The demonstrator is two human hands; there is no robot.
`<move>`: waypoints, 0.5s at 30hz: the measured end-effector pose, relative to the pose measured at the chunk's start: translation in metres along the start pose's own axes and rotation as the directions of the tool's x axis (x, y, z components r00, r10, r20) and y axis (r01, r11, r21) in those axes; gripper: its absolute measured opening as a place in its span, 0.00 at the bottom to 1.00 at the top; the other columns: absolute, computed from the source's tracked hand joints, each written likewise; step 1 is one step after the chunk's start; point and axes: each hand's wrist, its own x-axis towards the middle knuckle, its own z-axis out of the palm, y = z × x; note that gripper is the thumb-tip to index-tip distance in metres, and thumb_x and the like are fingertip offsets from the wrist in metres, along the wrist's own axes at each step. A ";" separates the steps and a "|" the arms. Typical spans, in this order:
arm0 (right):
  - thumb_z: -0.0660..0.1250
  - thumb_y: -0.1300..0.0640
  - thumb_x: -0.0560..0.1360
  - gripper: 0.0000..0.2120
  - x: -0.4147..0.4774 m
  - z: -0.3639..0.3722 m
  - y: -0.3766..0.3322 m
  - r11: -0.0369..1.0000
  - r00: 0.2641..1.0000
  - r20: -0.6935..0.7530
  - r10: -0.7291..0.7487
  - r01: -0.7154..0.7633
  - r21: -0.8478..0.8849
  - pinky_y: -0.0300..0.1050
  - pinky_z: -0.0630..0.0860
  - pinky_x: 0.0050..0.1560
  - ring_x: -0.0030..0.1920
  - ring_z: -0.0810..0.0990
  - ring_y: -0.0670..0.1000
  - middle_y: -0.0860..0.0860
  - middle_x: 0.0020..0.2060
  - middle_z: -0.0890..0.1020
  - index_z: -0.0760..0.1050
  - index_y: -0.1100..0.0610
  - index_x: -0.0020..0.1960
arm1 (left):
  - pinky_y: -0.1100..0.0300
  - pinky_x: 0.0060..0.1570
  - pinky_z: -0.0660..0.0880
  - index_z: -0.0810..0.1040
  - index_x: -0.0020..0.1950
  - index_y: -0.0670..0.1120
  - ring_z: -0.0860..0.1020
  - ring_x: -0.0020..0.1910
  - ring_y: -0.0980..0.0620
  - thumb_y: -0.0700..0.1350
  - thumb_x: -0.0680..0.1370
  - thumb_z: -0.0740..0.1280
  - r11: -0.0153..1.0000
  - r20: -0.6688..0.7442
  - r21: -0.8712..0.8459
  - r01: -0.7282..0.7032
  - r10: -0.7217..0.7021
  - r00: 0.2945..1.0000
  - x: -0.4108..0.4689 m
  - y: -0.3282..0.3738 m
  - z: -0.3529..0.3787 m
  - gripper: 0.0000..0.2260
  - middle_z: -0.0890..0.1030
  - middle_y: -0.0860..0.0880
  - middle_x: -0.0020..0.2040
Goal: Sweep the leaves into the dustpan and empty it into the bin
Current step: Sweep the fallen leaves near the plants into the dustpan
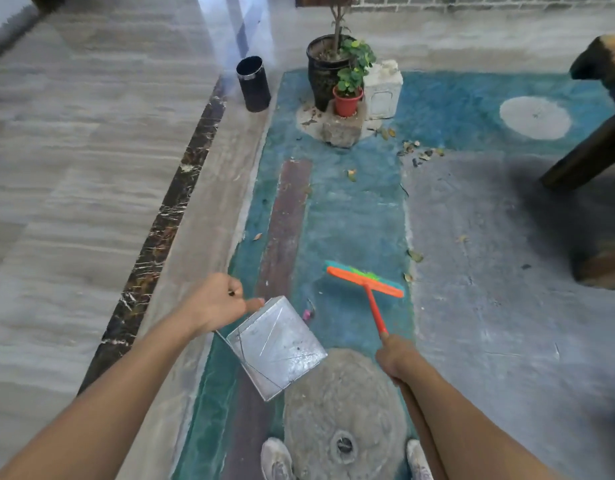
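Note:
My left hand grips the thin handle of a square metal dustpan, which hangs tilted above the painted floor. My right hand is closed on the orange handle of a broom with an orange head and green-teal bristles, its head resting on the teal floor ahead of me. Dry leaves lie scattered ahead to the right of the pots, with single ones near the broom. A black cylindrical bin stands far ahead on the left.
A large dark plant pot, a small red pot and a white container stand on a stone block ahead. Dark wooden furniture is at the right. A round concrete patch with a drain lies between my shoes.

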 end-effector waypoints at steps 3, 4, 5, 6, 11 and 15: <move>0.55 0.58 0.80 0.23 -0.002 0.031 -0.003 0.999 0.999 -0.004 0.046 -0.046 -0.025 0.44 0.76 0.53 0.45 0.83 0.54 0.59 0.58 0.82 0.65 0.58 0.75 | 0.58 0.32 0.62 0.60 0.23 0.47 0.61 0.26 0.50 0.49 0.72 0.73 0.995 0.033 0.083 -0.050 0.047 0.998 0.020 -0.043 0.004 0.26 0.60 0.52 0.22; 0.55 0.60 0.79 0.23 -0.001 0.037 -0.007 0.998 0.999 0.004 0.053 -0.053 -0.035 0.44 0.76 0.54 0.40 0.83 0.53 0.59 0.53 0.83 0.66 0.58 0.74 | 0.59 0.32 0.62 0.60 0.23 0.47 0.61 0.26 0.50 0.48 0.72 0.72 0.993 0.041 0.100 -0.059 0.055 0.998 0.026 -0.057 0.004 0.26 0.60 0.51 0.22; 0.55 0.62 0.78 0.24 0.000 0.040 -0.012 0.997 0.998 0.021 0.054 -0.052 -0.054 0.44 0.76 0.53 0.39 0.83 0.54 0.58 0.49 0.83 0.66 0.59 0.74 | 0.59 0.31 0.62 0.60 0.23 0.47 0.61 0.25 0.50 0.47 0.73 0.72 0.992 0.040 0.112 -0.055 0.051 0.998 0.030 -0.070 0.003 0.25 0.60 0.51 0.22; 0.56 0.64 0.77 0.25 0.001 0.043 -0.019 0.994 0.998 0.042 0.052 -0.047 -0.095 0.43 0.76 0.49 0.40 0.83 0.54 0.56 0.45 0.83 0.65 0.59 0.74 | 0.59 0.31 0.62 0.60 0.22 0.47 0.61 0.25 0.50 0.47 0.73 0.72 0.992 0.038 0.116 -0.055 0.051 0.998 0.035 -0.081 0.000 0.25 0.60 0.51 0.22; 0.53 0.61 0.78 0.24 0.008 0.050 -0.058 0.994 0.998 0.028 0.050 -0.047 -0.094 0.40 0.77 0.38 0.43 0.84 0.55 0.56 0.50 0.82 0.67 0.57 0.73 | 0.57 0.33 0.64 0.61 0.23 0.47 0.64 0.26 0.50 0.48 0.71 0.71 0.995 -0.026 0.099 0.022 -0.020 0.999 0.048 -0.121 -0.025 0.23 0.62 0.49 0.24; 0.55 0.61 0.76 0.24 0.015 0.043 -0.107 0.999 1.000 0.008 -0.021 0.021 -0.050 0.39 0.71 0.21 0.29 0.77 0.52 0.55 0.45 0.76 0.69 0.59 0.71 | 0.58 0.33 0.63 0.63 0.25 0.46 0.63 0.27 0.50 0.46 0.72 0.71 0.994 -0.064 0.092 0.057 -0.051 0.997 0.052 -0.144 -0.053 0.21 0.62 0.48 0.26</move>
